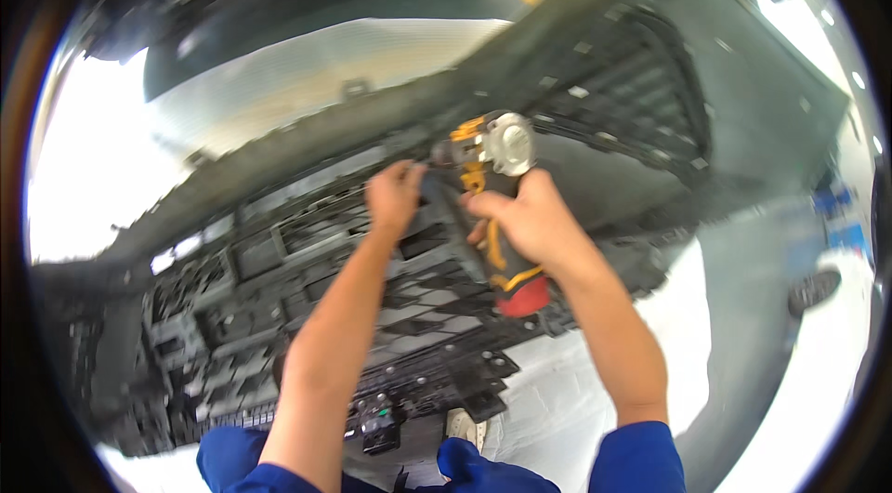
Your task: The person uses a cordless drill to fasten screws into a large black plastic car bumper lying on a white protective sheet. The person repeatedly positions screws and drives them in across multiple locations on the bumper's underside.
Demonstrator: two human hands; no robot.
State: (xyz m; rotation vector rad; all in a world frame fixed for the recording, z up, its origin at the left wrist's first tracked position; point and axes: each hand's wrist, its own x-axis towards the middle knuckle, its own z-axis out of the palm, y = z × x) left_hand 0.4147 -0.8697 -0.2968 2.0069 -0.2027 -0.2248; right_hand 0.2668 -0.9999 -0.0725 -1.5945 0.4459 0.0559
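My right hand [519, 218] grips a black and yellow cordless power driver [481, 169] with a red base, its nose pointing left. My left hand [395, 197] is just left of that nose, fingertips pinched together near its tip; whether a small part is between them is too blurred to tell. Both hands are over a large black plastic vehicle bumper assembly [313, 235] with a lattice grille. A small black module [380, 420] is at the near edge of the assembly.
The grey-green outer shell [759, 96] of the assembly extends to the upper right. Pale sheeting [550, 381] lies below it. A shoe [465, 427] shows near the bottom, and a dark round object [814, 291] is at the right. Blue items [847, 235] are farther right.
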